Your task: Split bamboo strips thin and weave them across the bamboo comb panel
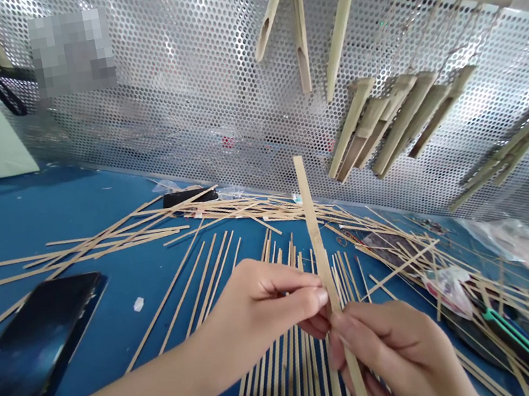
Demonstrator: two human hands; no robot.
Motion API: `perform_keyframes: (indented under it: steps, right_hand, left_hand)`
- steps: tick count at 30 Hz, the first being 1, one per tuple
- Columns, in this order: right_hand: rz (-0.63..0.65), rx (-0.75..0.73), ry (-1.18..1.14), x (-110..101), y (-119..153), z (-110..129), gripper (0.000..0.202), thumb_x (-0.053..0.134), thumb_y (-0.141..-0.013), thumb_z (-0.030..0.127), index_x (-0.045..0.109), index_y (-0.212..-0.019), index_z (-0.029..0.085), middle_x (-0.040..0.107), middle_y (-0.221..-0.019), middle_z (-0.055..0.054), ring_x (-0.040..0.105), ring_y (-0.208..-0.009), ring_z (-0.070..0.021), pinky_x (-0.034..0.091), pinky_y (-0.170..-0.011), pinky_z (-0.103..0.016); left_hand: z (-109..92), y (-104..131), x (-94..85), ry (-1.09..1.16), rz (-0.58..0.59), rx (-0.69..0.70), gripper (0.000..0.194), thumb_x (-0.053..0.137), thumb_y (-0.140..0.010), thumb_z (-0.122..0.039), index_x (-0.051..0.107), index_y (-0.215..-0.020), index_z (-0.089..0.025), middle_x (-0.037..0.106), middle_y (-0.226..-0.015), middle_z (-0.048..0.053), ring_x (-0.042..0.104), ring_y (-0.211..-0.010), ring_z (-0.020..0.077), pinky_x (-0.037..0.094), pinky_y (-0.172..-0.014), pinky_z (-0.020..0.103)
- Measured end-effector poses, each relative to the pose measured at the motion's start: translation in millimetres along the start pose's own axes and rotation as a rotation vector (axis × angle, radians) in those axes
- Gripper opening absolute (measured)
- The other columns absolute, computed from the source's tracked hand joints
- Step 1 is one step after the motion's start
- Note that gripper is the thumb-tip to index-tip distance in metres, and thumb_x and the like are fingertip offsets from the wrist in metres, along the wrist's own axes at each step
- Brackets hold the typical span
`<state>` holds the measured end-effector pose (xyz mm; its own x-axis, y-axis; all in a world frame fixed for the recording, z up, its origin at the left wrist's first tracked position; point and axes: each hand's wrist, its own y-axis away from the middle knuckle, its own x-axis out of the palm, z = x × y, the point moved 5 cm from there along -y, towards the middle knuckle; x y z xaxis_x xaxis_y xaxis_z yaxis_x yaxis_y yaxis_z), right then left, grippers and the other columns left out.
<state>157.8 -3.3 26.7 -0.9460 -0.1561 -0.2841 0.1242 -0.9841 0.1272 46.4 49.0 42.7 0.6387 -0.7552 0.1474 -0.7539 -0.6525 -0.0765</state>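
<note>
A long, flat bamboo strip (314, 230) stands nearly upright in front of me, its top end above the table. My left hand (281, 300) pinches it around the middle between thumb and fingers. Just below, my right hand (388, 346) also grips the strip, its thumb lying along the front face. The strip's bottom end runs out of the picture. Under both hands, many thin bamboo strips (270, 386) lie side by side in rows on the blue table; my hands and left forearm cover part of them.
A smartphone (36, 351) lies on the left of the blue table (68, 210). Loose bamboo strips (265, 204) are heaped along the back. At right are a plastic bag (449, 289) and a green-edged tool (516, 338). Bamboo tubes (397, 115) hang before a perforated metal panel (166, 93).
</note>
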Motion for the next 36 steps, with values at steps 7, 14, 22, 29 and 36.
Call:
perform_keyframes:
  steps: [7, 14, 22, 29, 36]
  right_hand:
    - [-0.003, 0.022, -0.001, -1.0, -0.7, 0.9, 0.054, 0.046, -0.08, 0.064, 0.056, -0.061, 0.014, 0.043, -0.04, 0.003, 0.036, -0.033, -0.0022, 0.03, -0.036, -0.012]
    - [0.048, 0.028, -0.057, -2.9, 2.6, 1.3, 0.05, 0.047, -0.082, 0.059, 0.057, -0.062, 0.015, 0.046, -0.043, 0.002, 0.039, -0.035, -0.0034, 0.03, -0.035, -0.012]
    - [0.091, 0.028, 0.008, -1.5, 2.8, 2.0, 0.053, 0.045, -0.082, 0.061, 0.057, -0.064, 0.013, 0.045, -0.042, 0.002, 0.038, -0.034, -0.0024, 0.03, -0.036, -0.011]
    - [0.109, 0.045, 0.01, 2.1, 1.1, -0.9, 0.052, 0.042, -0.085, 0.06, 0.055, -0.063, 0.014, 0.042, -0.041, 0.002, 0.036, -0.033, -0.0035, 0.028, -0.035, -0.013]
    - [0.083, 0.069, -0.049, -0.8, 0.3, -1.5, 0.052, 0.047, -0.081, 0.062, 0.058, -0.062, 0.014, 0.045, -0.041, 0.002, 0.039, -0.034, -0.0036, 0.029, -0.036, -0.013]
  left_hand:
    - [2.9, -0.2, 1.1, 0.095, -0.059, 0.008, 0.027, 0.047, -0.084, -0.008, 0.069, -0.07, -0.012, 0.064, -0.065, 0.0, 0.062, -0.058, 0.0083, 0.052, -0.061, 0.018]
    - [-2.1, -0.6, -3.9, 0.15, -0.086, -0.147, 0.018, 0.055, -0.083, -0.011, 0.072, -0.09, -0.016, 0.072, -0.074, 0.0, 0.065, -0.066, 0.0079, 0.055, -0.067, 0.016]
    - [1.3, -2.2, -6.4, 0.112, -0.008, -0.128, 0.02, 0.054, -0.082, -0.01, 0.073, -0.084, -0.016, 0.07, -0.068, 0.0, 0.065, -0.062, 0.0081, 0.055, -0.063, 0.016]
    - [2.8, -3.1, -2.4, 0.091, -0.01, -0.058, 0.027, 0.048, -0.082, -0.012, 0.071, -0.069, -0.015, 0.068, -0.065, 0.0, 0.061, -0.06, 0.0069, 0.051, -0.061, 0.013]
    - [1.9, -2.4, -3.0, 0.094, -0.052, -0.073, 0.022, 0.051, -0.083, -0.014, 0.073, -0.076, -0.015, 0.069, -0.068, 0.0, 0.064, -0.063, 0.0085, 0.053, -0.064, 0.016]
